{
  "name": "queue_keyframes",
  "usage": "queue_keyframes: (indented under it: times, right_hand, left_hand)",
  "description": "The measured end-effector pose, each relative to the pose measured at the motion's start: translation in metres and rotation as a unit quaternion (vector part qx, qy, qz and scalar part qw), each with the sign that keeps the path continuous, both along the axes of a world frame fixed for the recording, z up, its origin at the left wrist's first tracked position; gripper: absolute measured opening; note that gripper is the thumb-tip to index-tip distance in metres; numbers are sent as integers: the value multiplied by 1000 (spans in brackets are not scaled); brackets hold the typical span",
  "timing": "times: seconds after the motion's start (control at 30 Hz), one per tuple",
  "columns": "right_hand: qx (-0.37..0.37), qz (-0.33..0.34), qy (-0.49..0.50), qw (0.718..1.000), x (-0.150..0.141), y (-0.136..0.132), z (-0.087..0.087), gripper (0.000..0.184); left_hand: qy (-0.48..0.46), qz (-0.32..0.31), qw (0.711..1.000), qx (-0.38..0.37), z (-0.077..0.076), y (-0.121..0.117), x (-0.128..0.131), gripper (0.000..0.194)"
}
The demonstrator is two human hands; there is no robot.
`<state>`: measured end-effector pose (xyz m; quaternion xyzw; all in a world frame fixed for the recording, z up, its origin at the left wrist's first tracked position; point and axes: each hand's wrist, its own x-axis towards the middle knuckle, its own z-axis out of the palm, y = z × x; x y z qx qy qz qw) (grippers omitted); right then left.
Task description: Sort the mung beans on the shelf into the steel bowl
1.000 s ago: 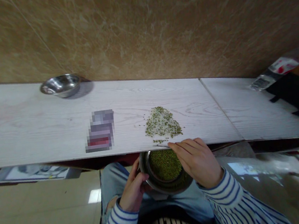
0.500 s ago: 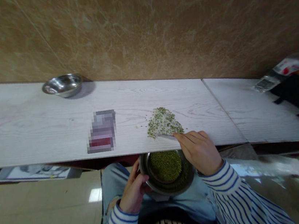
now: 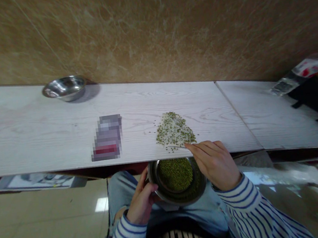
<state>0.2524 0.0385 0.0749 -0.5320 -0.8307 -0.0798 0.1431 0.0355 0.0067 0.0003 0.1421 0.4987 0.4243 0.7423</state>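
Note:
My left hand (image 3: 140,201) grips the left rim of a steel bowl (image 3: 160,196) filled with green beans (image 3: 175,174), held just below the table's near edge over my lap. My right hand (image 3: 215,162) has its fingers pressed together on a thin white card (image 3: 176,145) whose edge lies on the table at the near side of a small heap of mixed green beans and white grains (image 3: 173,130).
A white wood-grain table (image 3: 31,131) runs along a brown marbled wall. An empty steel bowl (image 3: 65,88) sits at the back left. A blurred flat packet (image 3: 107,137) lies left of the heap. A plastic bottle (image 3: 299,73) and a dark bag (image 3: 317,102) lie at right.
My right hand went from the table's edge forward to the heap with the card, then drew slightly back toward the edge. The left hand and the bowl stayed put.

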Motion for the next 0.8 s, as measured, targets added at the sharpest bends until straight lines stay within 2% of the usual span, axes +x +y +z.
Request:
queue_keyframes:
  times: [0.17, 0.43, 0.8]
  right_hand:
    - [7, -15, -6, 1000, 1, -1, -1, 33]
    - [-10, 6, 0, 1000, -1, -9, 1, 32]
    - [-6, -26, 28, 999, 13, -22, -2, 28]
  left_hand:
    - [0, -3, 1000, 5, 0, -1, 0, 65]
    - [2, -9, 1000, 17, 1, -2, 0, 65]
    - [-6, -15, 1000, 12, 3, -2, 0, 65]
